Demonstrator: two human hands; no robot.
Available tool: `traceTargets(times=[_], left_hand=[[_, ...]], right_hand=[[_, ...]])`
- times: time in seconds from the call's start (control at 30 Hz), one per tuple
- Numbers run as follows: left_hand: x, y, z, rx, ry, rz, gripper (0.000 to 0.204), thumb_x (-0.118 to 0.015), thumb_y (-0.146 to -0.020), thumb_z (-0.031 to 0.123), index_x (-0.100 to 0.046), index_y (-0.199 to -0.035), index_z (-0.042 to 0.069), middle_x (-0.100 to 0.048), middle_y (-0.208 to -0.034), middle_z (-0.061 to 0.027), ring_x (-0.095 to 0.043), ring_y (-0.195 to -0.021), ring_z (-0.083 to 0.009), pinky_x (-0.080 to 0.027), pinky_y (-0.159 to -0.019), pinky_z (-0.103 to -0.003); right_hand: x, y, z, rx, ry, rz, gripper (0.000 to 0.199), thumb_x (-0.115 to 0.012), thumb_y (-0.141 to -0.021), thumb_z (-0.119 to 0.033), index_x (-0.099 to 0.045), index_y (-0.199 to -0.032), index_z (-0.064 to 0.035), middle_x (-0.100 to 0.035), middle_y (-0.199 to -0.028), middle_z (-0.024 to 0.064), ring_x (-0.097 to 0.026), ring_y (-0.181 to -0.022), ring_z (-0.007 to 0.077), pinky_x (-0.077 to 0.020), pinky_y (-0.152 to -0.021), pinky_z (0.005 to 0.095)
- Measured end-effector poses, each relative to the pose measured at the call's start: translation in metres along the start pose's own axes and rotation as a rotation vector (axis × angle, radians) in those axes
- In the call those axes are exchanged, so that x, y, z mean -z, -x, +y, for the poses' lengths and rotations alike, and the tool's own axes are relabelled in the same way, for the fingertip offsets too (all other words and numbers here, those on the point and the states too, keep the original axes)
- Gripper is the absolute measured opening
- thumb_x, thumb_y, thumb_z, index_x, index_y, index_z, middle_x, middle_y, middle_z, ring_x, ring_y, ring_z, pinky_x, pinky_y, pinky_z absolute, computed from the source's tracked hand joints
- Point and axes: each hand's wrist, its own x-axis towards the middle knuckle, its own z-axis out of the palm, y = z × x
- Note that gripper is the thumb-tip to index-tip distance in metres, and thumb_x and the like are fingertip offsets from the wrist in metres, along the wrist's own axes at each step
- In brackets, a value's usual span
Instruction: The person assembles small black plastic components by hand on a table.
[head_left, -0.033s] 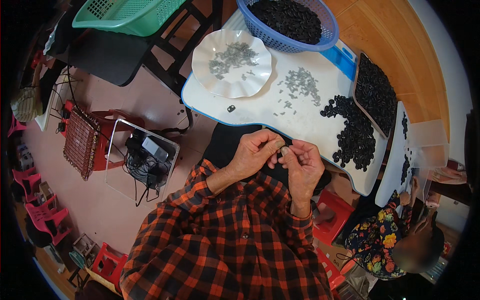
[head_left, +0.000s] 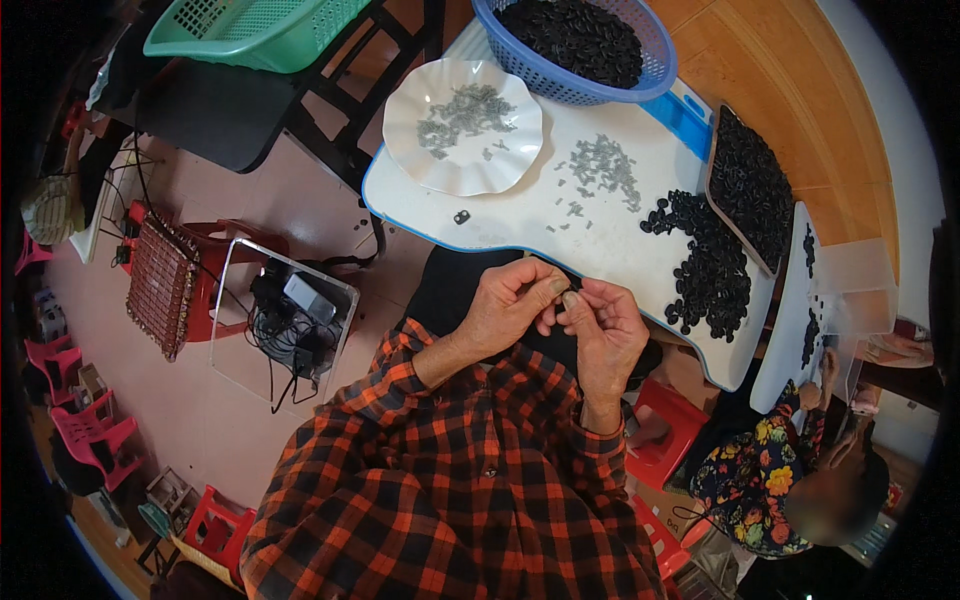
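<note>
My left hand (head_left: 518, 303) and my right hand (head_left: 606, 330) meet just off the table's near edge, fingertips pinched together. Whatever sits between them is too small and hidden to name. On the white table (head_left: 440, 220) ahead, a single small black piece with holes (head_left: 461, 217) lies near the edge. Beyond it a white scalloped plate (head_left: 405, 160) carries a heap of small clear pieces (head_left: 470, 115). More loose clear pieces (head_left: 605, 170) are scattered right of the plate. A pile of small black pieces (head_left: 710, 285) spreads at the table's right.
A blue basket (head_left: 590, 95) full of black pieces stands at the back, with a tray (head_left: 750, 190) of more at the right. A green basket (head_left: 270, 50) is far left. A clear bin (head_left: 285, 320) of cables sits left. Another person in a floral top (head_left: 755, 475) is at right.
</note>
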Motion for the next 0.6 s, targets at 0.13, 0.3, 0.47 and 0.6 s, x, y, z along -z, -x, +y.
traceTargets(times=[0.13, 0.3, 0.47, 0.6], left_hand=[[0.0029, -0.0009, -0.0054, -0.008, 0.001, -0.027, 0.018, -0.049, -0.096, 0.011, -0.058, -0.099, -0.004, -0.06, -0.08, -0.0048, -0.056, -0.062, -0.0069, -0.05, -0.053, -0.021], [0.0042, -0.001, -0.0065, -0.033, 0.072, -0.064, 0.017, -0.046, -0.097, 0.009, -0.053, -0.106, -0.004, -0.059, -0.086, -0.0067, -0.057, -0.065, -0.0082, -0.051, -0.055, -0.022], [0.0011, -0.0008, -0.0082, -0.062, 0.012, -0.021, 0.015, -0.047, -0.096, 0.009, -0.054, -0.1, -0.003, -0.059, -0.081, -0.0061, -0.057, -0.062, -0.0072, -0.051, -0.052, -0.021], [0.0003, -0.0005, -0.008, -0.131, -0.13, 0.029, 0.013, -0.049, -0.096, 0.01, -0.054, -0.097, -0.002, -0.059, -0.075, -0.0045, -0.056, -0.056, -0.0058, -0.049, -0.047, -0.02]], right_hand=[[0.0043, -0.0025, 0.0082, 0.01, 0.031, -0.037, 0.016, -0.062, -0.085, 0.0, -0.061, -0.101, 0.0047, -0.064, -0.082, 0.0059, -0.059, -0.066, 0.007, -0.0475, -0.059, 0.0189], [0.0035, -0.0032, 0.0065, 0.003, -0.004, -0.034, 0.015, -0.061, -0.086, 0.0, -0.062, -0.1, 0.0044, -0.064, -0.083, 0.0052, -0.059, -0.07, 0.0065, -0.0477, -0.062, 0.0187], [0.0019, -0.0013, 0.0037, -0.014, -0.044, -0.025, 0.015, -0.062, -0.085, 0.0, -0.062, -0.1, 0.0045, -0.064, -0.082, 0.0053, -0.059, -0.07, 0.0067, -0.0483, -0.062, 0.0191], [0.0028, -0.0008, 0.0028, -0.029, -0.025, -0.037, 0.016, -0.063, -0.085, 0.0, -0.062, -0.1, 0.0044, -0.064, -0.08, 0.0051, -0.06, -0.069, 0.0073, -0.0482, -0.06, 0.0188]])
